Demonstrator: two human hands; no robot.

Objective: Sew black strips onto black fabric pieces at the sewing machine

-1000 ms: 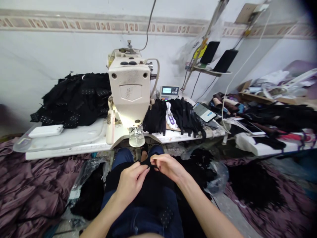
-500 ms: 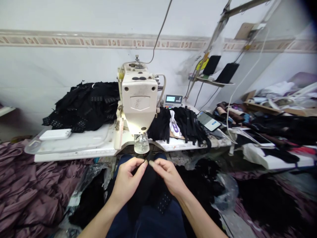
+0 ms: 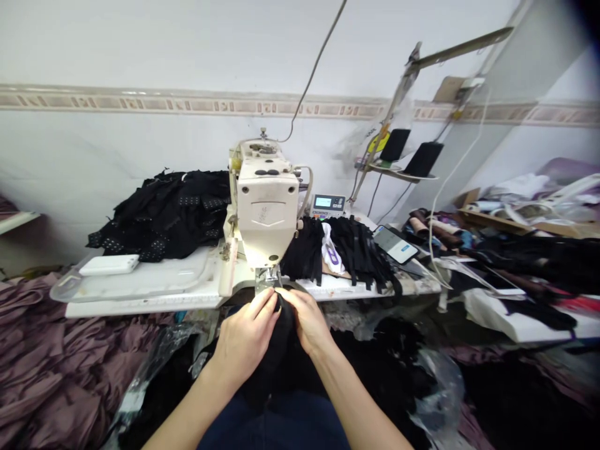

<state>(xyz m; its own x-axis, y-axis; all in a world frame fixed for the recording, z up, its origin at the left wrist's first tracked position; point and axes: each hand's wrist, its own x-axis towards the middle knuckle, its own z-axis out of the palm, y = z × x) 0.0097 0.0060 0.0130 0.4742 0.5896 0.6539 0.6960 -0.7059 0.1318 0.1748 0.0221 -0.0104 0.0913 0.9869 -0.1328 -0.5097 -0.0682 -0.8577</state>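
Fingers of the left hand (image 3: 246, 340) and right hand (image 3: 308, 320) pinch black cloth (image 3: 282, 344). It hangs down near the white sewing machine (image 3: 267, 215)

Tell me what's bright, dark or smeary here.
Head view: light glows low on the sewing machine; same head view: the held black cloth is so dark its folds barely show; head view again: the far-right fabric looks smeared, and the top-right corner goes black.
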